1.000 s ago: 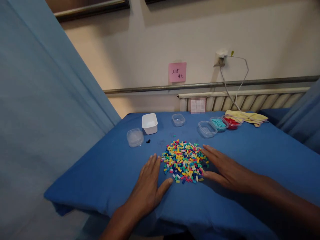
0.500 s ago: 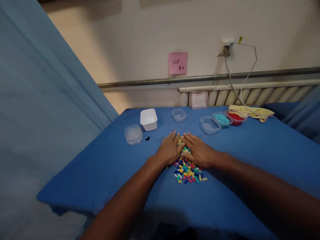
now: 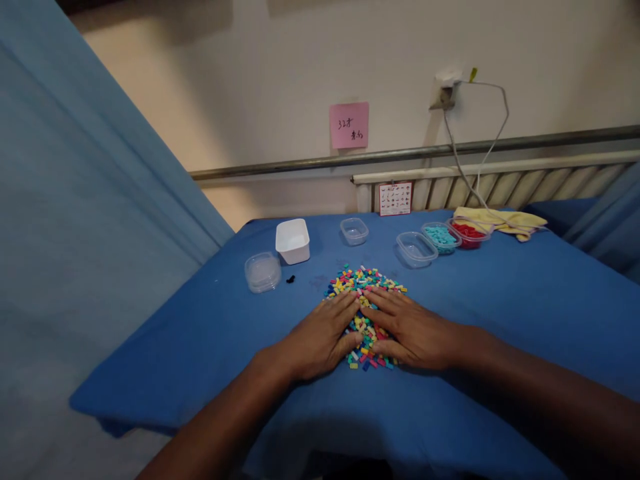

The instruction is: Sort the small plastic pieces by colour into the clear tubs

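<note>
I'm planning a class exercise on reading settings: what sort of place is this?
Probably an indoor room, perhaps a curtained-off part of a clinic or dormitory; I can't tell which. The radiator, socket and blue curtain suggest it.

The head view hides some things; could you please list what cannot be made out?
In the head view:
Coloured bricks under the left hand and right hand: hidden by them.
Print on the red-edged card: too small.
Black object near the white tub: too small to identify.
Dark object, top left: cut by the top edge.
</note>
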Motion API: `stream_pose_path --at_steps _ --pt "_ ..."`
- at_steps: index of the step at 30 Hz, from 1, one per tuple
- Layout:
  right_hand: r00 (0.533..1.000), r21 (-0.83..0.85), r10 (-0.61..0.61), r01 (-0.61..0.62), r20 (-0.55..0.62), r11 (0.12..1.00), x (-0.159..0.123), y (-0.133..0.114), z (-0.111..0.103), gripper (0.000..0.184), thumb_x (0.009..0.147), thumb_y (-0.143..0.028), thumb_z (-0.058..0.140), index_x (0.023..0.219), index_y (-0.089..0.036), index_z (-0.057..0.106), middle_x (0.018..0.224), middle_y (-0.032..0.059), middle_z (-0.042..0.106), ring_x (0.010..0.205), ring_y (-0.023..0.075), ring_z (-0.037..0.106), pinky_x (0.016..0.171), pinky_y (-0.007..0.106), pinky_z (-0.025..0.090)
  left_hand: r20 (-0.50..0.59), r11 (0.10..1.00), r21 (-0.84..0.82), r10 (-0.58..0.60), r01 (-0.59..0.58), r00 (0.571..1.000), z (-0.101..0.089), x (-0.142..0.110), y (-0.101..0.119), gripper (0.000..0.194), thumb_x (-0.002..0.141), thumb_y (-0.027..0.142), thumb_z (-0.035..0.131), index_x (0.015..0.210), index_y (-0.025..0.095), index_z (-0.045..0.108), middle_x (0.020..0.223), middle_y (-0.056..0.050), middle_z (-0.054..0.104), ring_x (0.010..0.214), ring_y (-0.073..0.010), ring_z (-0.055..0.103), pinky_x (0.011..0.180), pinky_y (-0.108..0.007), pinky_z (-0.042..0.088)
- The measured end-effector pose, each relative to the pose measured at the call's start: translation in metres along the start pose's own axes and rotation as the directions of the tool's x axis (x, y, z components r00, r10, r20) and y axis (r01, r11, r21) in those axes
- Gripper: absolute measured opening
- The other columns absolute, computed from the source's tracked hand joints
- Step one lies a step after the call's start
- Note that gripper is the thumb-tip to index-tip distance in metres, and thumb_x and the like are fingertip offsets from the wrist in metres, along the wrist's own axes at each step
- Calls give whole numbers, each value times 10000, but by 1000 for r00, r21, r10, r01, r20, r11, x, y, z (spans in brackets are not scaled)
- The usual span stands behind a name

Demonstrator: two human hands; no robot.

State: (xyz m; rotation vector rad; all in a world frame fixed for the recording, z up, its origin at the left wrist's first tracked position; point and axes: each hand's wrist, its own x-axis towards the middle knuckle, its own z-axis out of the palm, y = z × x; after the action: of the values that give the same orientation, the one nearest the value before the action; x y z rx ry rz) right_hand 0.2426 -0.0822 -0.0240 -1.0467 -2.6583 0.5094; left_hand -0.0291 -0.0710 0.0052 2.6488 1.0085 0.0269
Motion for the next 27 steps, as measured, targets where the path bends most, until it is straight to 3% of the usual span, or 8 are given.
stream_pose_path --at_steps 3,6,11,15,17,20,23,27 --pt "1000 4 -20 20 10 1000 -19 -7 5 884 1040 -733 463 1732 -235 228 1788 157 158 1659 364 132 1336 605 159 -4 999 32 -22 22 1000 13 -22 15 882 1069 700 405 1730 175 149 1778 -148 92 1653 -313 112 1341 -549 196" --pt "998 5 -58 58 -23 998 -25 -10 15 953 1028 -733 491 1741 -207 141 1793 143 128 1662 353 124 1344 576 174 -69 997 74 2 3 998 28 -24 21 976 1045 723 449 1732 152 56 1775 -182 73 1654 -330 93 1334 -562 215" --pt "987 -54 2 -11 -158 998 -13 1 26 729 1098 -564 468 1721 -236 278 1778 126 244 1646 335 220 1333 589 214 -127 984 154 -75 94 989 32 13 5 820 1087 674 367 1713 165 217 1769 -170 166 1648 -333 155 1312 -607 249" --pt "961 -25 99 -109 -257 994 -9 19 8 694 1089 -562 485 1679 -211 383 1730 162 369 1603 341 337 1286 581 316 -157 985 157 -47 72 986 18 43 2 821 1093 673 341 1693 117 269 1761 -188 186 1647 -315 169 1331 -566 218" --pt "946 22 139 -139 -294 990 -15 31 -8 606 1090 -550 481 1587 -206 526 1611 172 545 1483 342 511 1203 552 429 -159 988 152 -12 36 987 14 49 12 832 1091 681 332 1688 104 277 1762 -186 182 1650 -306 158 1341 -547 189" --pt "936 98 218 -198 -275 975 -33 49 -29 427 1095 -467 472 1276 -201 753 1181 132 786 1058 283 729 945 432 565 -93 986 147 92 -78 991 17 54 29 868 1062 731 363 1693 141 281 1764 -149 204 1651 -299 163 1346 -532 177" --pt "970 155 146 -117 -192 981 -44 58 -34 331 1042 -427 580 1192 -206 776 1036 97 782 896 241 719 827 369 564 -57 981 167 111 -101 992 23 61 33 806 1077 693 376 1701 191 278 1758 -103 251 1646 -291 186 1346 -528 163" --pt "987 214 35 -1 -159 977 -36 50 -20 259 1006 -320 619 1200 -234 768 1054 85 768 926 234 710 840 361 564 -120 979 198 -21 45 993 22 78 11 715 1115 596 337 1683 161 320 1755 -122 259 1639 -297 214 1338 -534 160"
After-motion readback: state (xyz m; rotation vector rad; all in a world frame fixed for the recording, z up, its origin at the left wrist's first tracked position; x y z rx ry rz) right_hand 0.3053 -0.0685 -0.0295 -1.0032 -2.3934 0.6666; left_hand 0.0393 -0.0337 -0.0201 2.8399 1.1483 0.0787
